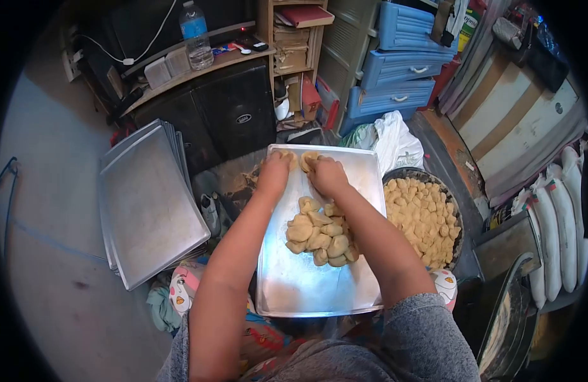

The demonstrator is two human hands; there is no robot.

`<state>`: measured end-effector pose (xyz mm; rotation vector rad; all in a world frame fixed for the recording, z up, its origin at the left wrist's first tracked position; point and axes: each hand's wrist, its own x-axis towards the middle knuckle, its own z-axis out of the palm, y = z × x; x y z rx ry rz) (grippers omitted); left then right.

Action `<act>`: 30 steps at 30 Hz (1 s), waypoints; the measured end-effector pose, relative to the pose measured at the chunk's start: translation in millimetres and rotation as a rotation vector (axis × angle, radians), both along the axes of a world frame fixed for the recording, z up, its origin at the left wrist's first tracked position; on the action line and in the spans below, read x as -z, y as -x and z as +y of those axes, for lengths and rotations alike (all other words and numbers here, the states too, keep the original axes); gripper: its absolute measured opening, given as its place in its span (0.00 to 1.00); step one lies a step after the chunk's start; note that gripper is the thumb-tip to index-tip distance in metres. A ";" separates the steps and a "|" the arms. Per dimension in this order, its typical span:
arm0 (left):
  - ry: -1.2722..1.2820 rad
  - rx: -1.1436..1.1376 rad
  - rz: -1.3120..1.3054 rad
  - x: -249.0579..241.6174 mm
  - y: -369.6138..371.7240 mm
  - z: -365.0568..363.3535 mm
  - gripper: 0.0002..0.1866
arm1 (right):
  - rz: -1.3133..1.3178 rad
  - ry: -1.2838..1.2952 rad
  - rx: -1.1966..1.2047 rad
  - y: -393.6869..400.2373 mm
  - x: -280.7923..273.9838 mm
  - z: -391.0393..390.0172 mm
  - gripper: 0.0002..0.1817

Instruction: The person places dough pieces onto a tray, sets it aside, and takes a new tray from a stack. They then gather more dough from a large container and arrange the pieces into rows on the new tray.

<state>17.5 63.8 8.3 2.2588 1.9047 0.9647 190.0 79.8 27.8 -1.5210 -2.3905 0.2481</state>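
Note:
A shiny metal baking tray (281, 280) lies in front of me, with a heap of tan dough pieces (319, 237) on its middle. At the tray's far edge my left hand (275, 173) has its fingers closed on a small piece of dough (291, 159), toward the far left corner. Just to the right, my right hand (329, 174) grips another dough piece (308, 159) between thumb and fingers. Both hands are beyond the heap, a short gap apart, and my right forearm passes over the heap's right side.
A round dark pan (458, 245) full of dough pieces (421, 216) stands right of the tray. Stacked metal trays (155, 207) lean at the left. White plastic bags (399, 141) lie behind the pan. Blue drawers (396, 67) and a shelf with a water bottle (196, 38) stand farther back.

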 end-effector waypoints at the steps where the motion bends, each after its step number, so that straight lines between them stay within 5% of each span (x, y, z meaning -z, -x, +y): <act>1: 0.032 -0.018 -0.004 -2.6 -0.2 1.7 0.14 | -0.017 0.000 -0.011 -0.4 -4.3 1.5 0.25; 6: 0.004 0.030 -0.115 -3.2 -3.0 3.6 0.15 | 0.156 0.319 0.012 -15.6 -39.5 -26.7 0.26; 8: -0.010 0.034 -0.124 -5.9 -7.2 1.5 0.15 | 0.036 0.483 -0.373 -20.6 -25.4 -37.4 0.26; 10: 0.033 0.035 -0.147 -6.8 -9.7 4.0 0.16 | 0.172 0.458 -0.385 -23.7 -20.7 -35.5 0.22; 13: -0.095 -0.016 -0.045 -15.8 -18.9 -1.7 0.16 | 0.568 0.562 -0.197 -36.2 -26.8 -17.4 0.15; 16: -0.227 0.009 0.117 -21.3 -32.0 -2.9 0.17 | 0.800 0.313 0.134 -49.2 -36.1 2.4 0.15; 19: -0.068 0.104 0.211 -14.0 -41.7 5.1 0.16 | 0.428 -0.012 0.202 -45.8 -1.8 8.3 0.14; 24: -0.025 0.095 0.187 3.4 -52.3 22.5 0.15 | 0.255 -0.004 0.179 -54.4 -25.6 -12.3 0.18; 26: 0.066 0.066 0.302 -5.8 -56.0 21.8 0.13 | 0.365 0.210 -0.283 -70.4 -32.7 -33.0 0.21; 30: -0.268 0.057 0.274 -4.2 -73.6 16.9 0.11 | 0.139 0.352 -0.501 -84.0 -14.1 -24.6 0.24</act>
